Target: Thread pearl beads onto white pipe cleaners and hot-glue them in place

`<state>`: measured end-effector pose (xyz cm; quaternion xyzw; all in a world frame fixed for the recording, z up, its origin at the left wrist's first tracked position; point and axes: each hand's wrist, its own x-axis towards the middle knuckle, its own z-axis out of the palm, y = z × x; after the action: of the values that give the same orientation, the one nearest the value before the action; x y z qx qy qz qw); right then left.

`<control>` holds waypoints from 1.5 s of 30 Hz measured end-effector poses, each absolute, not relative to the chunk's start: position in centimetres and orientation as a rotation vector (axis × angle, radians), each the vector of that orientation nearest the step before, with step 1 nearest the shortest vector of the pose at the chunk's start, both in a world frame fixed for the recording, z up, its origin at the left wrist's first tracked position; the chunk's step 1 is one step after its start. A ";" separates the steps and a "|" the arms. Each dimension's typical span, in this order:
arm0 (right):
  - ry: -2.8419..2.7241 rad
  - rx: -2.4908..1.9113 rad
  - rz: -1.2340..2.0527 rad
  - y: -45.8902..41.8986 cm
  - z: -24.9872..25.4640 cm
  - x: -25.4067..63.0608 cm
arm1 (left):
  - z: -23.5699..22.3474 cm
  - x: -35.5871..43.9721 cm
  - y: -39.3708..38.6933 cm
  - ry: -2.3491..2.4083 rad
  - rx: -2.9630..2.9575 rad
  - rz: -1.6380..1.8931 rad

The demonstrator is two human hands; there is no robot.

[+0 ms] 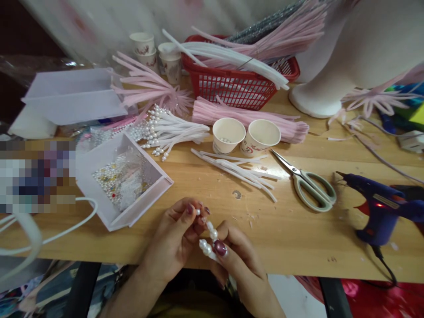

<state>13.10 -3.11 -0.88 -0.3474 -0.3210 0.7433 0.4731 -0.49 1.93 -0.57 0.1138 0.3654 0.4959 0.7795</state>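
Observation:
Between the thumb and fingers of my left hand [180,225] is a small white pearl bead [198,212]. Close beside it, my right hand [240,260] pinches a white pipe cleaner stem with pearl beads [213,234] on its tips; how much of the stem lies inside the hand is hidden. Past my hands lie several plain white pipe cleaner pieces [238,169]. Further back rests a bunch of white stems tipped with pearls [179,130]. One paper cup [228,132] holds loose beads, and a second paper cup [263,134] stands against it.
Scissors [309,187] and a blue glue gun [377,205] with a red light lie to the right. A white box [155,190] of bagged beads sits left. Behind are pink pipe cleaners [251,118], a red basket [228,88] and a white stand [318,95].

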 end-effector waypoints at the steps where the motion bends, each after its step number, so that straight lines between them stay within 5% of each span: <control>1: -0.767 -0.855 1.830 -3.1 -0.9 13.1 | -0.4 -0.5 1.9 0.790 0.247 1.059; 45: -0.708 -1.021 1.839 -2.9 -0.8 12.8 | 0.7 0.2 1.1 1.104 0.408 0.992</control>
<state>12.76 -2.93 -0.77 -0.4119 -0.2858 0.7420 0.4451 0.24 1.05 0.69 0.1845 0.4993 0.4484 0.7181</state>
